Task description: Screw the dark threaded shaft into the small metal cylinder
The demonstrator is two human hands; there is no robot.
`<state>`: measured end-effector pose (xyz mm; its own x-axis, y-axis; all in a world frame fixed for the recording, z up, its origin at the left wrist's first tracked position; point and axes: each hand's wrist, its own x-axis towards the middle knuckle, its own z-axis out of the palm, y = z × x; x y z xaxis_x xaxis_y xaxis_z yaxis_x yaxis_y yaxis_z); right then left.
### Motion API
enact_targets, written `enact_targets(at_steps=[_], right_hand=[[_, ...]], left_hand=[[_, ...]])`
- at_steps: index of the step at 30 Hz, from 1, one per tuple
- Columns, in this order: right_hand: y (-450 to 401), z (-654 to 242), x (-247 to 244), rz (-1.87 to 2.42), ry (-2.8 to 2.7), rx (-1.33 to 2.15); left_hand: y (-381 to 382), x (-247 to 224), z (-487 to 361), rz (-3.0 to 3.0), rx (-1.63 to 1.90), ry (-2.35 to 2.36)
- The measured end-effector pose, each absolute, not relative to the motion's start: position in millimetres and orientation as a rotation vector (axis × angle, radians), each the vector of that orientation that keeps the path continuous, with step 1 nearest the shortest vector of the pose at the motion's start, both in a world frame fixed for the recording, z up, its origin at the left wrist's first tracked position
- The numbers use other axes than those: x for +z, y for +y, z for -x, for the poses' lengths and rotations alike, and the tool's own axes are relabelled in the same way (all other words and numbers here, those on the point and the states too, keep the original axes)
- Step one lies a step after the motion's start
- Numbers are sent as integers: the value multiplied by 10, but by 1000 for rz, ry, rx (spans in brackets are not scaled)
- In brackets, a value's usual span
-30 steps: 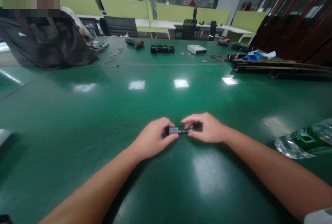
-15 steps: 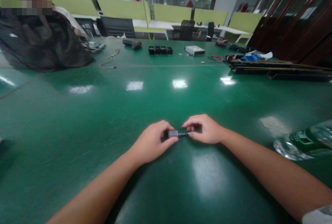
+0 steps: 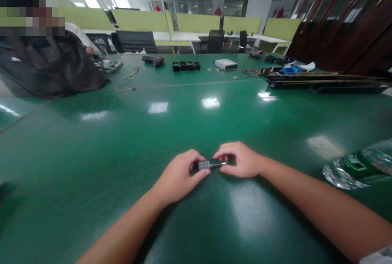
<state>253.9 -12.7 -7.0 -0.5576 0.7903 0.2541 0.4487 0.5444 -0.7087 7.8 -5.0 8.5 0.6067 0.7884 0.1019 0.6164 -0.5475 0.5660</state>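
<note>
Over the glossy green counter [image 3: 122, 133], a small grey cylindrical piece with a thin dark shaft [image 3: 204, 165] is clamped between thumb and fingers of the left hand [image 3: 181, 173]. The shaft is loosely flanked by the right hand [image 3: 241, 160], its thumb and forefinger tips parted; whether it is touched cannot be told. Two-handed handling appears in progress; a steady left grip seems called for. Beyond, a clear plastic bottle with a green label [image 3: 355, 167] is seen lying at right.
</note>
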Motion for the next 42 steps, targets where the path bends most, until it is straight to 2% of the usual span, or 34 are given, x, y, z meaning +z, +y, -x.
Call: enact_targets(at_steps=[20, 42], right_hand=[[-180, -2420, -91, 1120, -2211, 658], [-155, -2386, -128, 1000, -2289, 580]], left_hand=[[-65, 115, -81, -2358, 467, 1100], [-68, 107, -87, -2378, 490, 1112]])
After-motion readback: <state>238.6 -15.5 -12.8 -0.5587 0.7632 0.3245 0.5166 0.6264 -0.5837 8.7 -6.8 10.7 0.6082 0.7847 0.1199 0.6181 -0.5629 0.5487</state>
